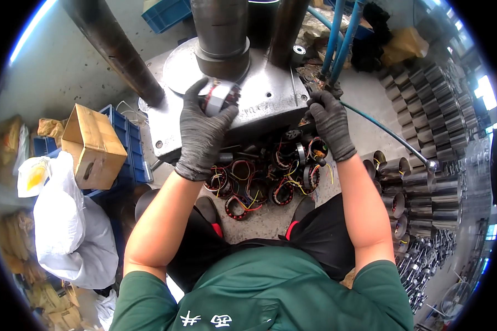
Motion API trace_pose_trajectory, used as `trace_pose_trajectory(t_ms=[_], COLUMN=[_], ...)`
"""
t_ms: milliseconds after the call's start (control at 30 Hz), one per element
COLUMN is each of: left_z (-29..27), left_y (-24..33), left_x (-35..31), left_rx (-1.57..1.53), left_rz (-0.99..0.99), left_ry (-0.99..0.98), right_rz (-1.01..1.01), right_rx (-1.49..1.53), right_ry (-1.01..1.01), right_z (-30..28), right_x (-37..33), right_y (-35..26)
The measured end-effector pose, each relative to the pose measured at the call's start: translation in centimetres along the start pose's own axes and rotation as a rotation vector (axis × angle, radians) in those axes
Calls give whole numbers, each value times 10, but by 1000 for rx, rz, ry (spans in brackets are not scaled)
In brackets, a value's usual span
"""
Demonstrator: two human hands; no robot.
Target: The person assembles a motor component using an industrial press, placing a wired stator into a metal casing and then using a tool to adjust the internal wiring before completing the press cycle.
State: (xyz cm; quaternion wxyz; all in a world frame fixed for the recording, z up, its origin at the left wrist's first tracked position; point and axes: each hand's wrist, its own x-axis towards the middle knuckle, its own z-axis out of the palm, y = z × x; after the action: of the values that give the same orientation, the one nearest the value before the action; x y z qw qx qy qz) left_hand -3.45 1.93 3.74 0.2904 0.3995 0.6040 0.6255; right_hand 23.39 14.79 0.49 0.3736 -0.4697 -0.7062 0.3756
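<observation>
My left hand [204,124], in a dark grey glove, grips a motor stator [222,97], a silvery ring with red winding parts at its edges. It holds the stator above the front of the steel press table [254,102], just before the thick press column [221,33]. My right hand [330,121], gloved alike, is beside the table's right edge with its fingers curled together. Whatever lies inside those fingers is hidden. A blue-green lever [381,126] with a round metal knob runs out to the right of this hand.
Several wound stators [257,190] with coloured wires lie on the floor below the table, between my feet. Stacked metal cylinders [425,105] and shafts [425,265] stand at the right. A cardboard box [94,146] and a white sack [72,226] are at the left.
</observation>
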Motion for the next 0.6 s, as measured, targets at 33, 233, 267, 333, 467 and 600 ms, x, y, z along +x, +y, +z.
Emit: trace_pose_trajectory(t_ms=[33, 233, 267, 333, 467, 600], left_z=[0, -21, -17, -13, -31, -39], left_y=[-4, -11, -8, -11, -17, -16], left_x=[6, 11, 11, 16, 21, 17], left_rx=[-32, -320, -333, -370, -313, -139], left_rz=[-24, -130, -124, -134, -167, -102], left_ry=[44, -44, -40, -24, -33, -82], right_rz=[-9, 226, 237, 154, 412, 511], right_rx=[-179, -661, -667, -967, -901, -911], right_ry=[19, -251, -242, -485, -534, -569], right_z=[-7, -35, -45, -61, -43, -38], right_x=[8, 35, 44, 50, 26, -4], right_y=[4, 30, 61, 114, 118, 132])
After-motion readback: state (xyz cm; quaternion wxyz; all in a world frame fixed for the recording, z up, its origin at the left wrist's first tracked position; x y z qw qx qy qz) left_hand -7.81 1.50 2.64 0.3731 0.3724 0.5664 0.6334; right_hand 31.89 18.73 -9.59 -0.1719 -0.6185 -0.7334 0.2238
